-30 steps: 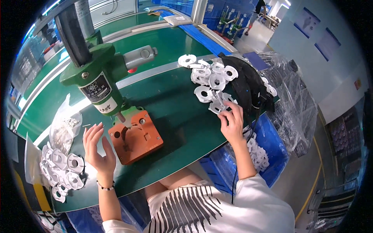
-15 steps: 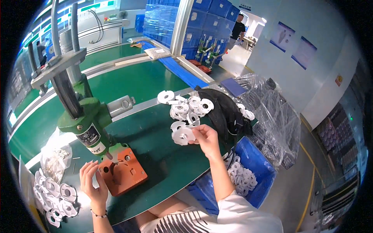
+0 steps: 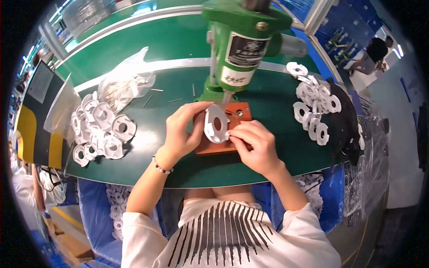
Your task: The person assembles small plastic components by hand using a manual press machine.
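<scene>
A white plastic ring part (image 3: 217,136) with a round centre hole is held up on edge between my two hands. My left hand (image 3: 179,130) grips it on its left side with thumb and fingers. The fingertips of my right hand (image 3: 257,144) pinch its lower right edge. Directly behind and below it lies an orange fixture block (image 3: 210,149), partly covered by the part and my hands. Over the block stands a green bench press (image 3: 246,27), its thin metal tip (image 3: 227,97) pointing down just behind the part.
To the left is a pile of white ring parts (image 3: 102,117), beside a clear bag of small pins (image 3: 127,87). Loose metal pins (image 3: 194,90) lie near the press. More ring parts (image 3: 313,96) sit at right beside black cloth (image 3: 344,127). Blue bins (image 3: 330,196) flank my legs.
My view has turned left. My right hand has brought a ring part from the right-hand pile over to the fixture block, and my left hand, empty before, now grips it too.
</scene>
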The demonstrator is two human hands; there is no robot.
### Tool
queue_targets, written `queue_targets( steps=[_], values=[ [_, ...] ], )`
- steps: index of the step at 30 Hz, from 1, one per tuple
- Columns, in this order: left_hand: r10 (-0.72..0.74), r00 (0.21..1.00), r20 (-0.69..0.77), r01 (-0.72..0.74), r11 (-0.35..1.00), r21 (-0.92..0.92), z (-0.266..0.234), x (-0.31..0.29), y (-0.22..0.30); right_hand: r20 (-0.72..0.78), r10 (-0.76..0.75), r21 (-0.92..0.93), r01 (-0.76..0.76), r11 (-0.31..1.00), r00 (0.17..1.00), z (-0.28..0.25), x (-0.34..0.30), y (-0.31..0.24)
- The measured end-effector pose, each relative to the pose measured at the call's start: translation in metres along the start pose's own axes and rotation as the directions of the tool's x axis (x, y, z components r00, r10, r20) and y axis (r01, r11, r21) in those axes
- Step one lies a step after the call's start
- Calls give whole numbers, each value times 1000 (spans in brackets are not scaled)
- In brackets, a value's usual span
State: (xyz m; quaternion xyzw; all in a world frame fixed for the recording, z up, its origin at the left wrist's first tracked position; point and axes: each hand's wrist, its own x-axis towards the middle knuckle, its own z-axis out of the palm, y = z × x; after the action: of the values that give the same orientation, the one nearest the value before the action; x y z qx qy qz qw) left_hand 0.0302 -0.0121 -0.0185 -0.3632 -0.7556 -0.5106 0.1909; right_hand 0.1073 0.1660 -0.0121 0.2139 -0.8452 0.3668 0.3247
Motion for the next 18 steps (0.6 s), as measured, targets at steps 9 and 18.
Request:
queue_targets(
  steps=[9,18],
  values=[
    [149,987,67,-149,989,-11,-8,2,-5,227,-84,71,70,995,970,-5,2,2],
    [0,963,269,48,984,-169,-13,-4,7,82,410,764,-321,560,909,5,2,-3]
  ],
)
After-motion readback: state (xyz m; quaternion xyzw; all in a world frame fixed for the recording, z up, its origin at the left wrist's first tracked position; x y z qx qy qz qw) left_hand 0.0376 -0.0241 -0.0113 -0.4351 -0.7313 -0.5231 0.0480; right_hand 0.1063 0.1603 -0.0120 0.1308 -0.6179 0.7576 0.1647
